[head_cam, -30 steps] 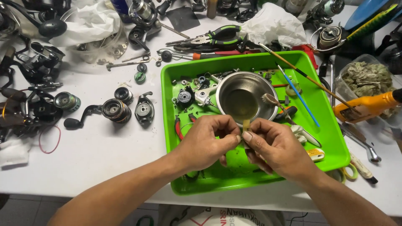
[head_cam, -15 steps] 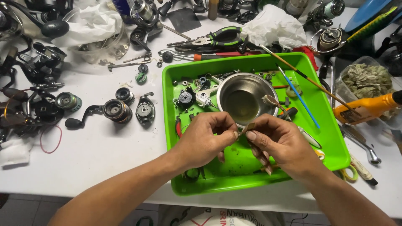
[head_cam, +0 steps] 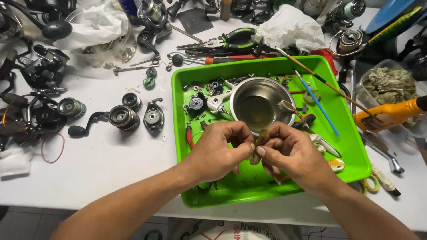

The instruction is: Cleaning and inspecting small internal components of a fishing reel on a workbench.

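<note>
- Drawn closer together than half a second ago, fingertips now nearly meeting over the near half of the green tray (head_cam: pixel 356 146).
- Left hand (head_cam: pixel 218 151) curled, thumb and fingers pinched shut at the end of a small dark part (head_cam: pixel 259 138).
- Right hand (head_cam: pixel 291 155) likewise closed, gripping the same small part from the other side; exact shape of the part too small to tell.
- Held just above the tray floor, directly in front of a steel bowl (head_cam: pixel 262 104).
- Scattered behind the hands in the tray: small reel parts, a blue stick (head_cam: pixel 316 109), a thin wooden brush.
- Left of the tray on the white counter (head_cam: pixel 111 164): a dismantled reel spool (head_cam: pixel 124 118) and a black side cover (head_cam: pixel 154 119).
- Green-handled pliers (head_cam: pixel 231 41) lying beyond the tray.
</note>
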